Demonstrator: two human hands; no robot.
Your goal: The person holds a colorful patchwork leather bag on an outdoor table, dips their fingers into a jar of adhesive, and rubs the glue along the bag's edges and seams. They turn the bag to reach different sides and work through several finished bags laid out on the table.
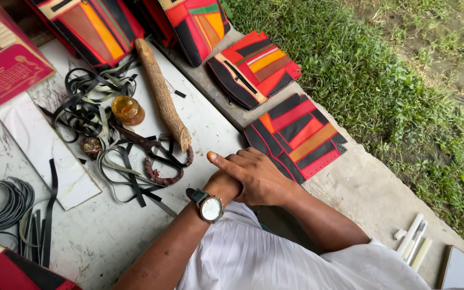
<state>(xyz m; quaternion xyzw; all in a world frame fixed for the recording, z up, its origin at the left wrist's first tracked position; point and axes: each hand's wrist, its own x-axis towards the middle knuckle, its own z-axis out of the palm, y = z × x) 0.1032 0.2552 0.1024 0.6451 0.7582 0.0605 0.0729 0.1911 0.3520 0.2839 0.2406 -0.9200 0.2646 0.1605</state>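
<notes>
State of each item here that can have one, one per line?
Right hand: laid over the left hand, forefinger out.
Left hand: mostly covered, holding nothing visible.
Small amber jar: upright, open.
Phone: screen dark.
Nearest patchwork panel: lying flat.

left hand mostly hidden under right hand, phone and corner pouch cut off by edges

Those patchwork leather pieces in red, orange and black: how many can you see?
5, possibly more cut off: two big pieces at the top edge, a pouch beside the grass, a flat panel by the right hand, and one at the bottom-left corner.
</notes>
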